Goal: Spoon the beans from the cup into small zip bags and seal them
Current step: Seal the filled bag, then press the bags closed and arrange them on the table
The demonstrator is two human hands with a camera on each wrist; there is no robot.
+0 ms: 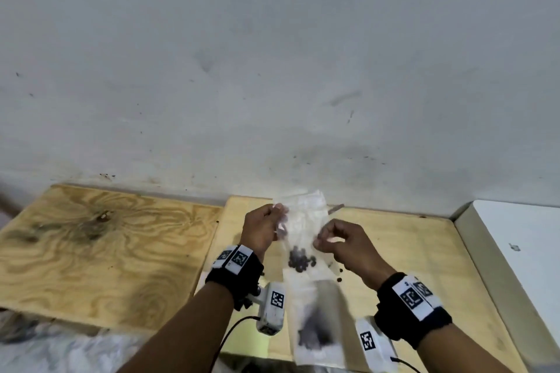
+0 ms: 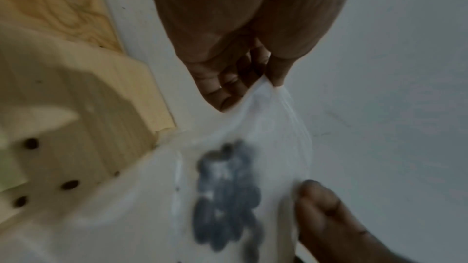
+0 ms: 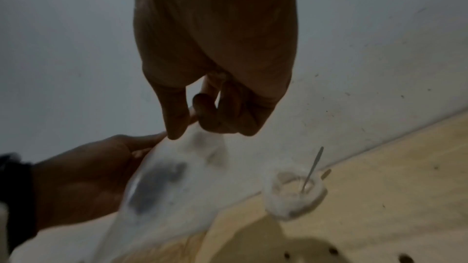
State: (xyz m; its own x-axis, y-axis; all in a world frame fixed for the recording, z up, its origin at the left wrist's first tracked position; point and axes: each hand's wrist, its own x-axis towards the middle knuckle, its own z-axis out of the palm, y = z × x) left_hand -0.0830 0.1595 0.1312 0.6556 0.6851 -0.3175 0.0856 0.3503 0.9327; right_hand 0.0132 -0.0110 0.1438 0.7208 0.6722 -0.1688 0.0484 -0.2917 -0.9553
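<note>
The fingers (image 2: 277,73) of the left hand (image 1: 262,228) pinch one upper corner of a small clear bag (image 1: 306,239), and the right hand (image 1: 345,244) pinches the opposite edge between thumb and forefinger, so the bag hangs between them above the bench (image 1: 424,251). A clump of dark beans (image 1: 300,260) sits low inside it. A second bag (image 1: 318,330) holding beans lies flat on the bench just below the hands, and a few loose beans lie beside it.

This looks like the sealing step: the bag is filled and both hands are at its mouth. The next move probably calls for lining up the two lips and pressing along the zip from one end to the other while keeping the bag upright so nothing spills.

The cup (image 3: 295,193), with a spoon (image 3: 312,169) standing in it, sits further back on the bench and looks nearly empty.

No brand or readable writing shows; only square black-and-white code tags on the wrist bands (image 1: 415,300).
</note>
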